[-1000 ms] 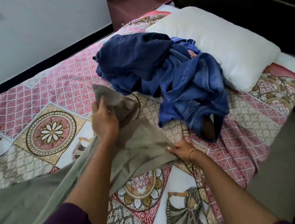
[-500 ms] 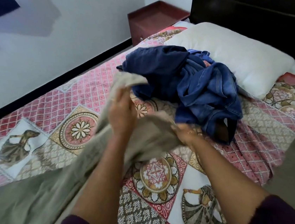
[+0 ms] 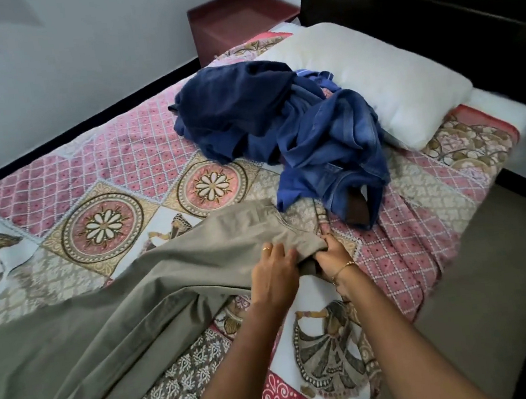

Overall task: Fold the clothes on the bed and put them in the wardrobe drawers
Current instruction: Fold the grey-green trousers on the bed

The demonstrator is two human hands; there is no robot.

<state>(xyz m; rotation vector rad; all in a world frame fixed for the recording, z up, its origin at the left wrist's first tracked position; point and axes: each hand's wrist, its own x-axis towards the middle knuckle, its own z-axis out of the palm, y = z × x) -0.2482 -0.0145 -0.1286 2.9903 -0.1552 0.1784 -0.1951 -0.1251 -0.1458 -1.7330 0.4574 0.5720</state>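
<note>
Patterned bedspread [image 3: 93, 159], white pillow [image 3: 382, 80] at 1 o'clock. Olive trousers [image 3: 137, 312] spread toward 8 o'clock; left hand [image 3: 275, 271] flat on them, right hand [image 3: 332, 257] gripping edge.

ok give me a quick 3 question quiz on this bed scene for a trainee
1. True or false: both hands, the left hand and the right hand, are on the grey-green trousers.
2. Multiple choice: where does the heap of blue clothes lie? A) on the floor B) on the patterned bedspread, against the white pillow C) on the maroon bedside table
3. Fill in: the trousers lie spread on the bed, not yet ____.

Key: 1 true; 2 B; 3 folded
</note>
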